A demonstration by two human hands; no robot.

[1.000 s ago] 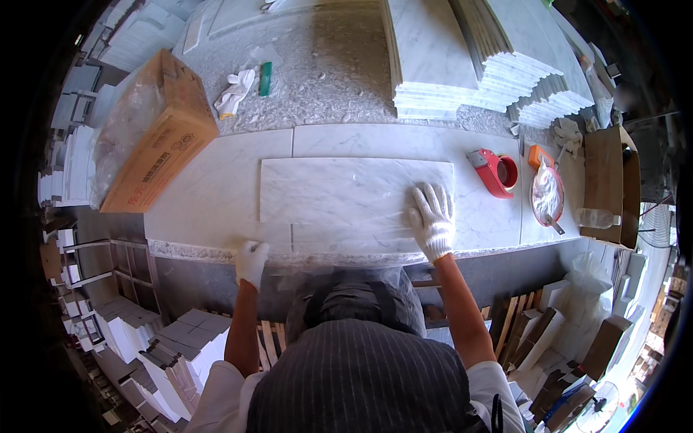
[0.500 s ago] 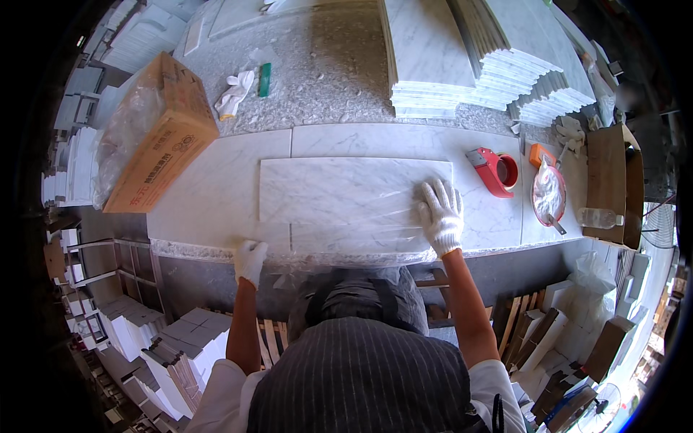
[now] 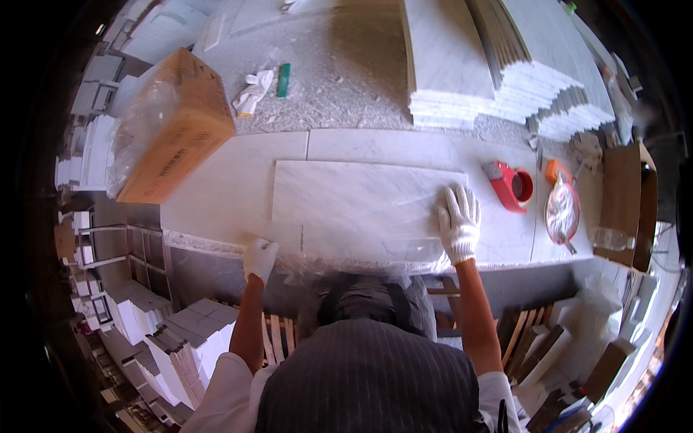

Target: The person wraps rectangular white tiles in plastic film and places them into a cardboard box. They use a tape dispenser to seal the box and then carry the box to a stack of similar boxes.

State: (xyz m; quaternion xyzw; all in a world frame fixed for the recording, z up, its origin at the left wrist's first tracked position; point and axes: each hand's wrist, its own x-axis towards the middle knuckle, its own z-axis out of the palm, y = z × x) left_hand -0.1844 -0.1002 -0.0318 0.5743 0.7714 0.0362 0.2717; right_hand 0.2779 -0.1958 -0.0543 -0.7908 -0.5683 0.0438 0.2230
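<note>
Both hands wear white knit gloves (image 3: 460, 242). Left hand (image 3: 260, 258) is closed, fingers curled in at the near edge of the white table (image 3: 216, 173); whether it grips the crinkled clear plastic film (image 3: 325, 265) just to its right, I cannot tell. Right hand (image 3: 460, 225) is open, palm down, fingers pointing away, at the right end of a long rectangular white marble slab with grey veins (image 3: 361, 202). That slab lies flat, stretching from just beyond the left hand across to the right. Near the right hand, farther right, sits a red tape dispenser (image 3: 512, 186); a brown cardboard box (image 3: 173, 166) stands left of the left hand
</note>
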